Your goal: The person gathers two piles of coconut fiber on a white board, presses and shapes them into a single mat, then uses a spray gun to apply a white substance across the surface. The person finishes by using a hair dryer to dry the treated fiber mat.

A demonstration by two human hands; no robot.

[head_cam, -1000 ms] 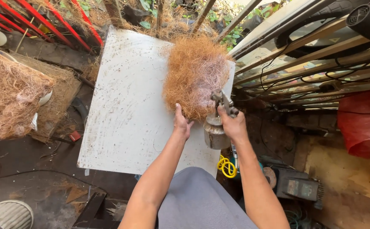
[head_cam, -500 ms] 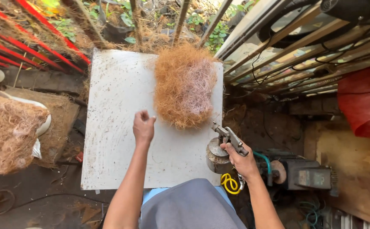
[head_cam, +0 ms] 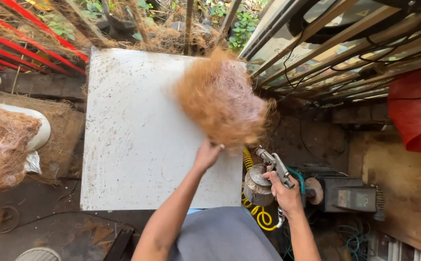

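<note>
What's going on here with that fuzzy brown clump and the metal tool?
A person stands over a white board outdoors. Their left hand grips the near edge of a clump of brown fibre, which looks blurred and partly hangs past the board's right edge. Their right hand holds a metal spray gun with a cup beneath it, off the board's right side, with a coiled yellow hose below. A pile of similar fibre lies to the left.
</note>
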